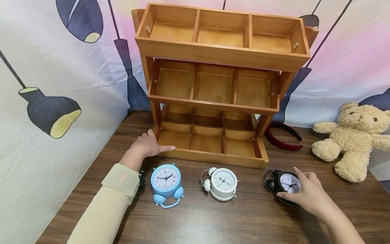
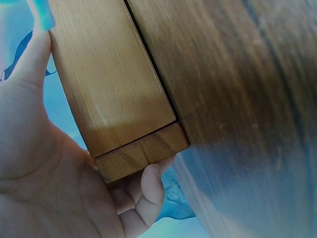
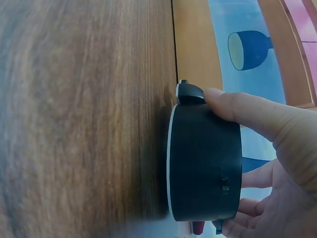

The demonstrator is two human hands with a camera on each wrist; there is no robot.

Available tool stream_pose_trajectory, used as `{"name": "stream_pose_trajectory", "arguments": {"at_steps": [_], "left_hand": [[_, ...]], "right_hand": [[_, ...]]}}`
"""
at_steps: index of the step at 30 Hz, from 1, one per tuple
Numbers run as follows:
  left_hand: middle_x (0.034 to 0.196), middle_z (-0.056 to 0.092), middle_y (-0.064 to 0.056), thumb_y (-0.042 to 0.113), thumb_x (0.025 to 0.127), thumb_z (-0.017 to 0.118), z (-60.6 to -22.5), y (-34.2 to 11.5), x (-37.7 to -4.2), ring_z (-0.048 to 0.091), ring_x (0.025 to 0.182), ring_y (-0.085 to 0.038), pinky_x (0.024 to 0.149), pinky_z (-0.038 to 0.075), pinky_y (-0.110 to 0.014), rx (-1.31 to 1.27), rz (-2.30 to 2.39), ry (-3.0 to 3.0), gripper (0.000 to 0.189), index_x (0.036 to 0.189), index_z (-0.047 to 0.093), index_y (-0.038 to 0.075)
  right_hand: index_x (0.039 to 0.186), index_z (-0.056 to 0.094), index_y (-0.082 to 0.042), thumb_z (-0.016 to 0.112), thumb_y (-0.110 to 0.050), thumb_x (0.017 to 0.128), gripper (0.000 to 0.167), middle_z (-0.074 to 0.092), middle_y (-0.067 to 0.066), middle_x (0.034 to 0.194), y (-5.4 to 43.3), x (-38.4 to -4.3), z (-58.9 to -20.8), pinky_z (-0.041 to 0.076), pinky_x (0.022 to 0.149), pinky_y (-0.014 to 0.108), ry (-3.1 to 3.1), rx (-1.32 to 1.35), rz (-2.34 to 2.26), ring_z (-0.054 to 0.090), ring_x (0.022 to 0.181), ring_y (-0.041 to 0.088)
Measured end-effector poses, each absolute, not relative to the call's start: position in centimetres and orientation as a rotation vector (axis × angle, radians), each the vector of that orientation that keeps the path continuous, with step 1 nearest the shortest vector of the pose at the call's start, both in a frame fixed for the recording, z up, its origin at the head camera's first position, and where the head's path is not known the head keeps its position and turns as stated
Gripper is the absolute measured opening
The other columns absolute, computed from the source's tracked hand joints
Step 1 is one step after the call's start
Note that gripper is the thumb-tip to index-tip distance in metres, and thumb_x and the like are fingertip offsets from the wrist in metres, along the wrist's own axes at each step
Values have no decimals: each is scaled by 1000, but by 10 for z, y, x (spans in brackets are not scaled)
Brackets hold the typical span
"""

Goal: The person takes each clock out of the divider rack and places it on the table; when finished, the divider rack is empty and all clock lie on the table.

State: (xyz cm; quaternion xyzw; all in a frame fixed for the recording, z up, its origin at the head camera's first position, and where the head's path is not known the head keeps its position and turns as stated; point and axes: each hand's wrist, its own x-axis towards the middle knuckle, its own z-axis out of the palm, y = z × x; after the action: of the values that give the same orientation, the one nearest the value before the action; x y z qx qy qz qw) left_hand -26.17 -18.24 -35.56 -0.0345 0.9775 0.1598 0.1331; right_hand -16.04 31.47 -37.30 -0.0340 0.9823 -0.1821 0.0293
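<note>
A three-tier wooden shelf (image 1: 207,154) with divided compartments stands at the back of the table. My left hand (image 1: 145,145) holds its bottom left corner, thumb over the front edge; the left wrist view shows fingers curled by the wooden end (image 2: 143,151). On the right, my right hand (image 1: 313,195) grips a black twin-bell alarm clock (image 1: 278,181) lying face up, its bells pointing left. Thumb and fingers span the black casing (image 3: 205,163) in the right wrist view. A light-blue alarm clock (image 1: 166,181) and a white alarm clock (image 1: 223,184) lie face up before the shelf.
A dark red headband (image 1: 281,144) lies right of the shelf. Farther right sits a beige teddy bear (image 1: 353,140). Behind hangs a cloth (image 1: 100,81) printed with lamps. Something small and dark (image 1: 141,179) shows beside the left cuff. The table (image 1: 195,223) is dark wood.
</note>
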Motion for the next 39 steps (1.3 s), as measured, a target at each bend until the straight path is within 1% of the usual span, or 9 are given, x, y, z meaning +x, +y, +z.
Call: {"name": "stream_pose_trajectory", "arguments": {"at_steps": [12, 19, 26, 34, 37, 39], "left_hand": [[146, 24, -46, 83, 79, 53, -360, -184, -265, 29, 134, -60, 109, 30, -62, -96, 427, 2834, 132, 148, 6, -20], [146, 24, -46, 82, 80, 53, -360, -183, -264, 29, 134, -60, 109, 31, -62, -93, 420, 2838, 131, 148, 6, -20], [146, 24, -46, 81, 81, 53, -360, -183, -265, 29, 134, -60, 109, 30, -62, -91, 417, 2841, 130, 148, 6, -20], [146, 24, -46, 82, 79, 53, -361, -180, -267, 28, 134, -60, 109, 31, -62, -86, 428, 2838, 132, 148, 6, -20], [146, 23, -46, 83, 79, 53, -361, -180, -267, 28, 134, -60, 109, 31, -62, -86, 432, 2837, 132, 148, 6, -20], [146, 23, -46, 83, 79, 53, -362, -180, -266, 28, 134, -60, 109, 31, -62, -86, 435, 2837, 132, 148, 6, -20]], "right_hand": [[148, 24, 15, 81, -60, 73, 120, 34, 41, 121, 315, -160, -378, 44, 79, 63, 2994, -94, -581, 40, 109, 55], [148, 25, 14, 82, -58, 72, 119, 33, 42, 122, 313, -161, -380, 43, 78, 65, 3002, -98, -583, 37, 110, 58], [148, 25, 16, 83, -55, 72, 118, 33, 43, 122, 312, -161, -379, 41, 81, 68, 3009, -113, -567, 35, 111, 60], [147, 25, 16, 85, -52, 72, 118, 34, 45, 121, 313, -160, -381, 35, 86, 71, 3028, -123, -567, 33, 112, 61], [150, 21, 14, 85, -51, 72, 121, 33, 45, 121, 313, -160, -382, 37, 84, 70, 3023, -124, -581, 33, 112, 61], [153, 16, 10, 85, -53, 71, 124, 33, 44, 122, 312, -159, -383, 40, 81, 70, 3012, -113, -593, 34, 111, 61]]}}
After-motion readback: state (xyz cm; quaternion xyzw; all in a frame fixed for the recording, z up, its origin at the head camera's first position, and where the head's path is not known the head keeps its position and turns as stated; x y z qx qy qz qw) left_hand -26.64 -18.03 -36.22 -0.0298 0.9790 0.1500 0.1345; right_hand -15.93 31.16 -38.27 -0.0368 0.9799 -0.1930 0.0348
